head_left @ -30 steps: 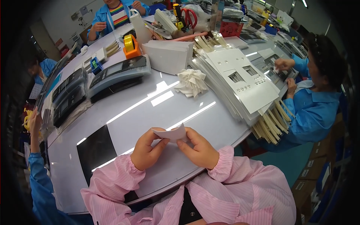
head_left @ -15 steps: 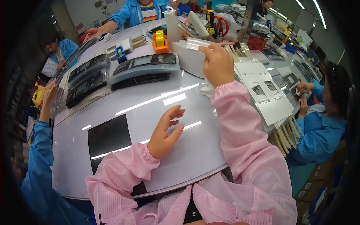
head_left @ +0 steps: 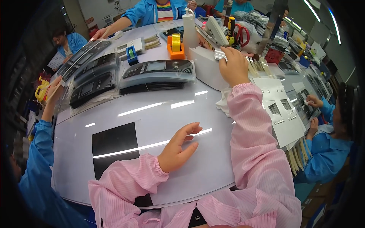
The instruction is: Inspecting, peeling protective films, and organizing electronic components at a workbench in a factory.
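Far on the counter (head_left: 197, 167), right hand (head_left: 234, 68) at sheets (head_left: 205, 68), grip undetermined; left hand's (head_left: 178, 151) fingers released; sheets likely light, pliant; grasp edges

R hand (head_left: 234, 67) has moved from L hand (head_left: 178, 149) up to wht sheet stack (head_left: 206, 68).

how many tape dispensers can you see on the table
2: an orange tape dispenser left of the white bottle, and a blue tape dispenser farther left. More may be hidden in the clutter at the far end.
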